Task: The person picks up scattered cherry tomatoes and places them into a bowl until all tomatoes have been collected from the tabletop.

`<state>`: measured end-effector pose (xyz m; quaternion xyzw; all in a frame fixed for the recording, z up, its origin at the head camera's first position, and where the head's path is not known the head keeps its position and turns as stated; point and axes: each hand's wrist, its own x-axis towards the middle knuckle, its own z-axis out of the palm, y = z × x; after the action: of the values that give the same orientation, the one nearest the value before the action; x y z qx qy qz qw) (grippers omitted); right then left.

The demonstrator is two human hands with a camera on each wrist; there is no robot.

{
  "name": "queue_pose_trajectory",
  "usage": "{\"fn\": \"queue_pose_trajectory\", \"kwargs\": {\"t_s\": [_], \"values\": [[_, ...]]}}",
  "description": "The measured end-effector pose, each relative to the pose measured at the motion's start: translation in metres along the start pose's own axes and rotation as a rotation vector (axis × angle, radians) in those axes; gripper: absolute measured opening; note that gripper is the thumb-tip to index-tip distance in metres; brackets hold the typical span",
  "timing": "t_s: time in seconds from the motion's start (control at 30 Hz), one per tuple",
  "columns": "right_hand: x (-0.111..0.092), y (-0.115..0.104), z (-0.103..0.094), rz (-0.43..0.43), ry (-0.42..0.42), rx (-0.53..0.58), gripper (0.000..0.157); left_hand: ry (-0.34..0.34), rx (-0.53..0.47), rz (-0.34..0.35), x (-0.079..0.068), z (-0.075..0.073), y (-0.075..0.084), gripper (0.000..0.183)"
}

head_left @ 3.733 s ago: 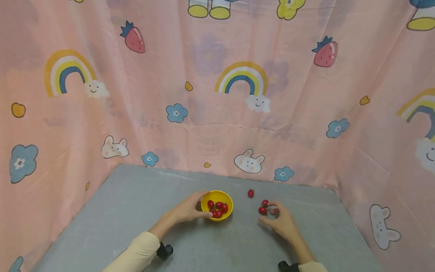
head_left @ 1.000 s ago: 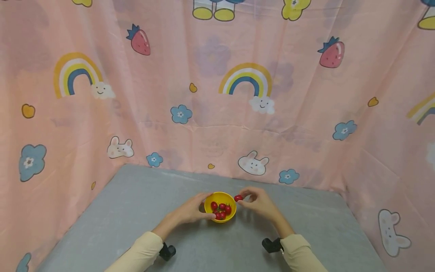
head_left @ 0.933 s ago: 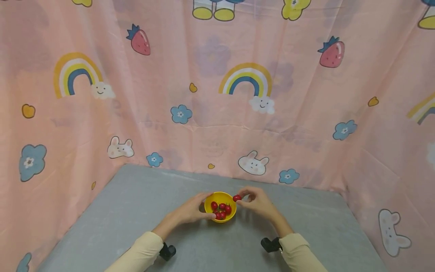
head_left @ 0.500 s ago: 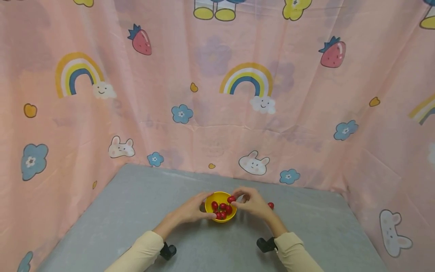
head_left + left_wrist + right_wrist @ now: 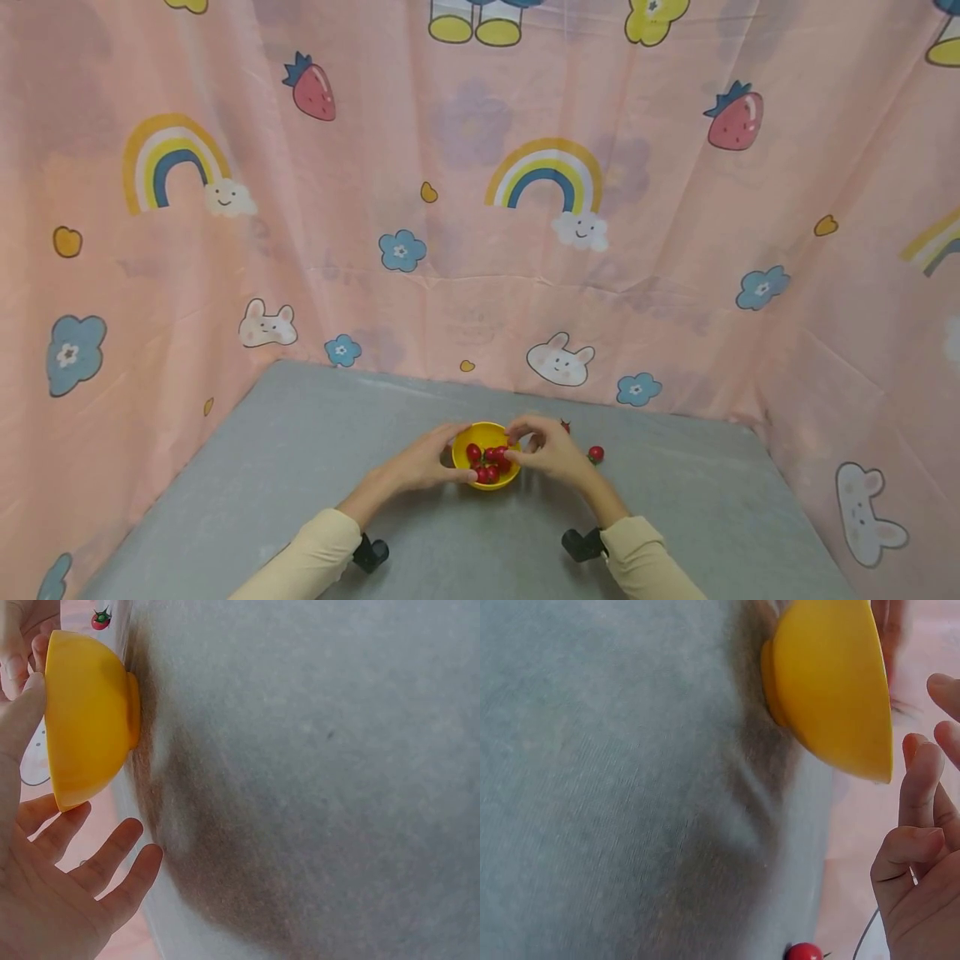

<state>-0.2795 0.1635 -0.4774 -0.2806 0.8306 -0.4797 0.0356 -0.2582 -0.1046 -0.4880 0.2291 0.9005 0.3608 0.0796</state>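
Observation:
A yellow bowl (image 5: 480, 433) stands on the grey table, with several cherry tomatoes (image 5: 473, 453) inside. My left hand (image 5: 418, 460) grips its left side, thumb at the near rim and fingertips at the far rim; the left wrist view shows the other fingers spread beneath. Over the right rim is my right hand (image 5: 553, 454), its thumb and fingers parted above the tomatoes. No tomato shows between those fingers in the right wrist view. Beyond the right hand, a cherry tomato (image 5: 596, 454) lies on the table, and another tomato (image 5: 566, 426) is partly hidden behind the hand.
The grey tabletop (image 5: 315, 433) spreads around the bowl. A pink patterned curtain (image 5: 450, 317) hangs along the table's back and sides. Each wrist carries a black mount, such as the left mount (image 5: 371, 552).
My right hand has picked a cherry tomato from the table, carried it left to the bowl and let it go inside. The left hand has kept its hold on the bowl.

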Motion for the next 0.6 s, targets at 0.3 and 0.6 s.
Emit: {"fn": "queue_pose_trajectory", "kwargs": {"t_s": [0.3,0.6], "values": [[-0.012,0.003,-0.010,0.062,0.016,-0.010,0.029,0.006,-0.003,0.008,-0.002,-0.001,0.002,0.087],[-0.035,0.022,-0.036,0.059,0.061,-0.013,0.033,0.009,0.001,0.011,0.001,0.001,-0.001,0.087]]}}
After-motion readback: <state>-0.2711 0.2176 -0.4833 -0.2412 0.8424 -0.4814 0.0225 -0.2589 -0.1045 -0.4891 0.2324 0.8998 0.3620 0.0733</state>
